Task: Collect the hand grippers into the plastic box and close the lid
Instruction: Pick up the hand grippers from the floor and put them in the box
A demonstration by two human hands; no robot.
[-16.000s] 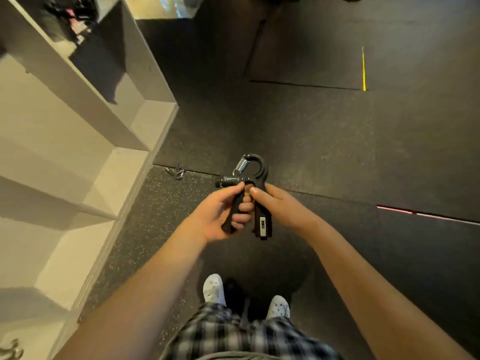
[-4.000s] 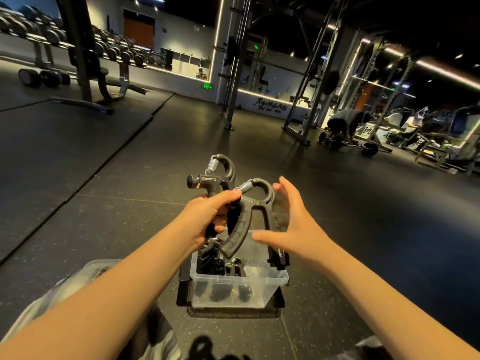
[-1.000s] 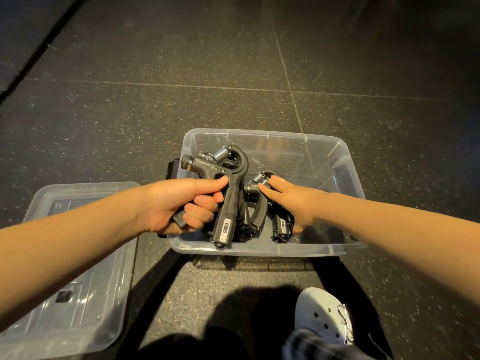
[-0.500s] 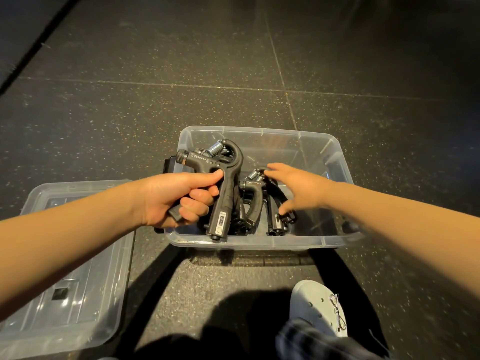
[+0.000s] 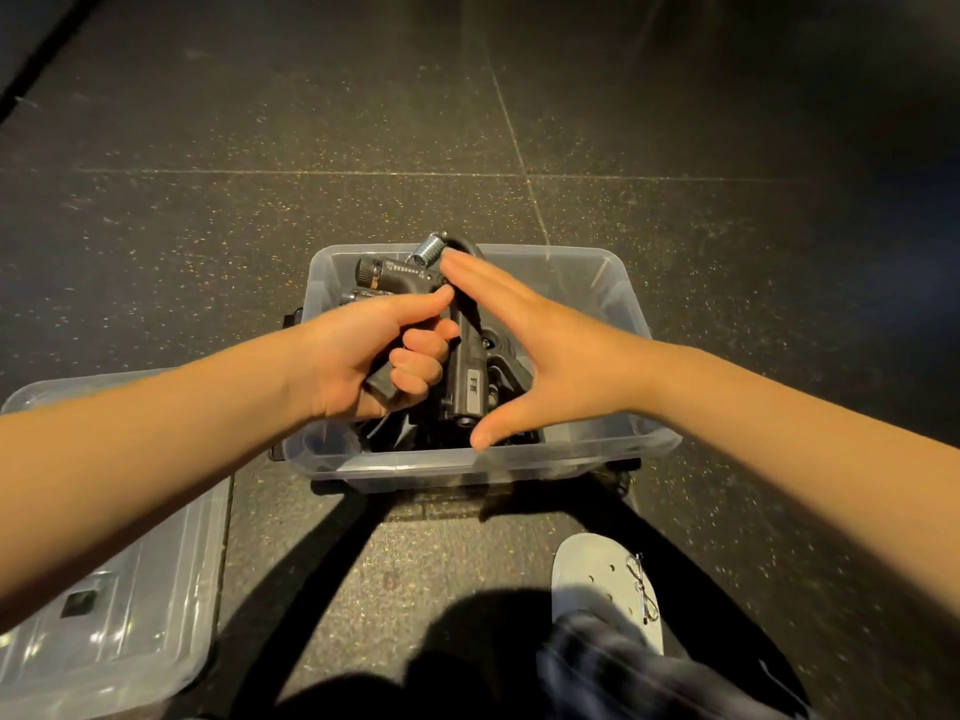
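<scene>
Left hand point(image 5: 374, 356): fingers curled tight round one handle of a black hand gripper point(image 5: 467, 379), thumb laid along the top. Gripper upright over the left half of the plastic box point(image 5: 613, 288), spring point(image 5: 430, 247) and knob point(image 5: 370, 270) toward the far edge, handle with the small counter panel pointing down at the near edge. Touching the pile below or not: cannot tell. Right hand point(image 5: 550, 345): flat, fingers straight and together, thumb spread wide, gripping nothing; fingertips up by the spring end, palm edge along the gripper's right side, touching or just beside, unclear. More black hand grippers point(image 5: 400, 433) heaped inside the box, left and middle, mostly hidden under both hands; count not readable. Box standing on the dark speckled floor point(image 5: 260, 226), something dark and flat point(image 5: 415, 493) under its near edge, kind unclear. Clear lid point(image 5: 119, 589) off, lying flat on the floor just beside the box's near-left corner, partly under the left forearm. White clog point(image 5: 602, 584) and plaid cloth point(image 5: 623, 672) on the near side of the box, clog on the floor, toward the right.
</scene>
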